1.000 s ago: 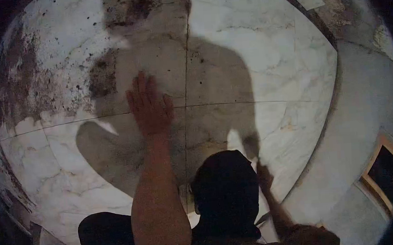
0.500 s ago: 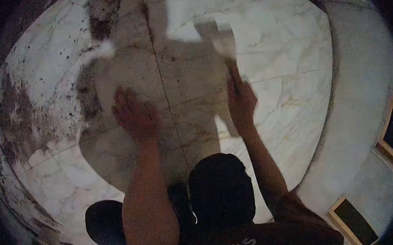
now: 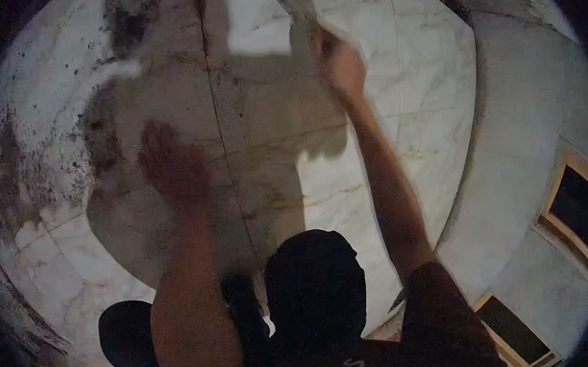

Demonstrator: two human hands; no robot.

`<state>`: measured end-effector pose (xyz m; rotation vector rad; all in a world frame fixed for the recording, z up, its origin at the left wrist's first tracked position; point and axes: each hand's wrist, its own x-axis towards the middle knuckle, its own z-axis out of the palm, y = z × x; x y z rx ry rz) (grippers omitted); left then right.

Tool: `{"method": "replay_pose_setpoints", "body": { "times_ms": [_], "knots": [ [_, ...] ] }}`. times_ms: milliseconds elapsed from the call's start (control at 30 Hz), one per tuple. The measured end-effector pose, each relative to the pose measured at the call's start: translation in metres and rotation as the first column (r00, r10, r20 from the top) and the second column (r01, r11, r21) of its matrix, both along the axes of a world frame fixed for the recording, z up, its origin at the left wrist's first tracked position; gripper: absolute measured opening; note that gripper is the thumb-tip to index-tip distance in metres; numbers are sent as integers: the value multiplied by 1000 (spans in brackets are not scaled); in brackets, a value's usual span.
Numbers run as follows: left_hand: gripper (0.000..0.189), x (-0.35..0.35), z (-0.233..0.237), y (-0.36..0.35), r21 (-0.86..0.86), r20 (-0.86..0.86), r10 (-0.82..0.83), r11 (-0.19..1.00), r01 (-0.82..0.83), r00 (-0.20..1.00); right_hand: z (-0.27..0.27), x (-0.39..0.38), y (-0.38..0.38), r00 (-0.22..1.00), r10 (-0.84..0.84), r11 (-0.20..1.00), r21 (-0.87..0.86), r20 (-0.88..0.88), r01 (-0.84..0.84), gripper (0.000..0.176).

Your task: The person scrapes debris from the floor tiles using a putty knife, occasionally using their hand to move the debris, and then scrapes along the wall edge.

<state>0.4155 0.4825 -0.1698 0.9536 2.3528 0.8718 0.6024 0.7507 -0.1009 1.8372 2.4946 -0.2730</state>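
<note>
Marbled tile flooring (image 3: 349,193) spreads out in front of me, with thin seams running through it. My right hand (image 3: 346,71) is wrapped around the handle of a scraper (image 3: 299,9), whose flat blade points away toward the top of the view. Much of the handle is hidden by the fingers. My left hand (image 3: 173,164) is in shadow over the tiles, palm down and fingers stretched out, holding nothing visible. Whether its palm presses on the tile is hard to tell in the dim light.
Dark residue (image 3: 19,155) speckles the tiles on the left. A plain pale surface (image 3: 524,113) borders the tiles on the right, with dark wood-edged openings (image 3: 515,328) beyond. My dark-clothed knee (image 3: 315,284) is at the bottom centre. My shadow covers the middle.
My right hand has moved up and away with the scraper, the arm stretching further out. My left hand sits slightly further left in the view, and the whole scene has shifted left.
</note>
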Motion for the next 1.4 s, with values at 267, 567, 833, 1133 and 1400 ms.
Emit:
{"method": "replay_pose_setpoints", "body": {
  "times_ms": [267,567,833,1133,1400],
  "knots": [
    [64,-5,9,-8,-196,-372,-140,978,70,918,18,239,-291,964,70,970,-242,256,-7,35],
    [61,-6,8,-3,-183,-402,-131,981,61,906,-11,-106,-63,933,360,929,96,-23,-356,36],
    [61,-7,12,-4,-222,-314,-150,972,81,937,6,38,-212,919,345,933,-173,193,-314,51],
    [58,-6,13,-4,-217,-374,-158,973,80,914,6,-89,-128,934,354,933,-83,52,-349,47],
    [60,-3,9,-3,-222,-364,-150,972,71,919,30,-78,-157,930,361,932,-71,77,-356,30]
  ]
}}
